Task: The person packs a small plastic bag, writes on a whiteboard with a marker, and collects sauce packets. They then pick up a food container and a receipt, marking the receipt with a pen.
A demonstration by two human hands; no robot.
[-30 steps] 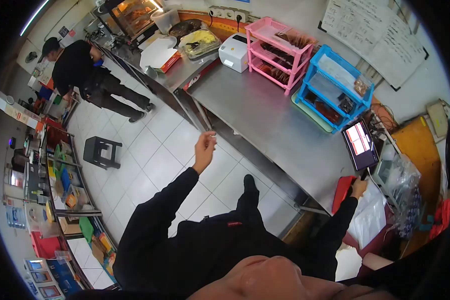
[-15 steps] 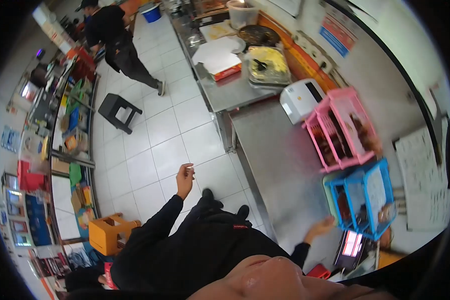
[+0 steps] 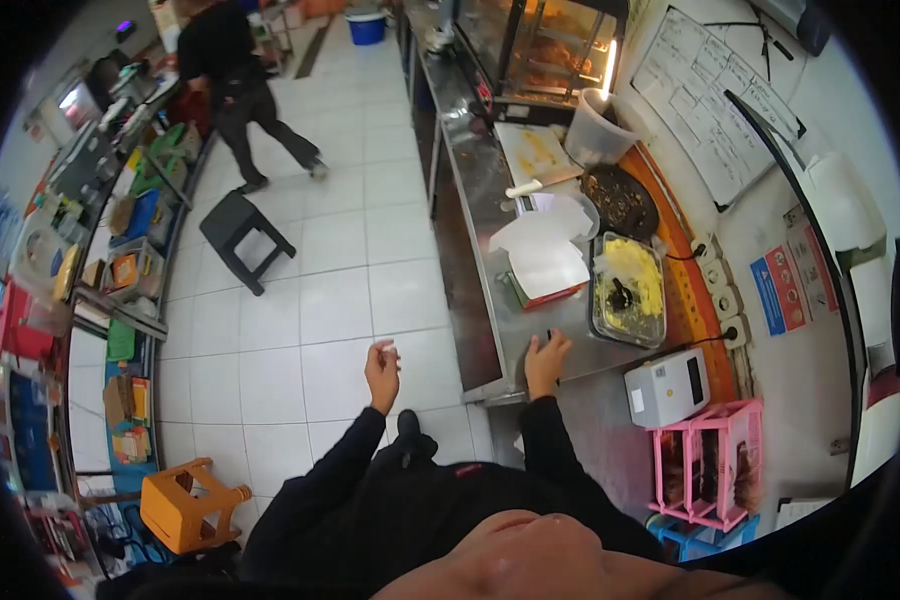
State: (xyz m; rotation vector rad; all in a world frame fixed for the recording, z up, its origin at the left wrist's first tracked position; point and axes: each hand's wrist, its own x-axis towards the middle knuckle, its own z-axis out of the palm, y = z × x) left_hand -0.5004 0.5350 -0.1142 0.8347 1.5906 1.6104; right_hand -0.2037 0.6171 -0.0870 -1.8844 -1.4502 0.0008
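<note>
Right hand [image 3: 546, 362] lies flat, fingers spread, on the steel counter [image 3: 490, 300] edge; left hand [image 3: 381, 372] raised over the floor, fingers loosely curled, empty.

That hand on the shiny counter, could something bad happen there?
Maybe. The right hand rests at the counter edge, close to the open food tray and the paper-topped box; a sweep of the arm could knock them. The left hand pinches something small over the floor; it could drop. A black stool stands in the aisle, a tripping risk.
</note>
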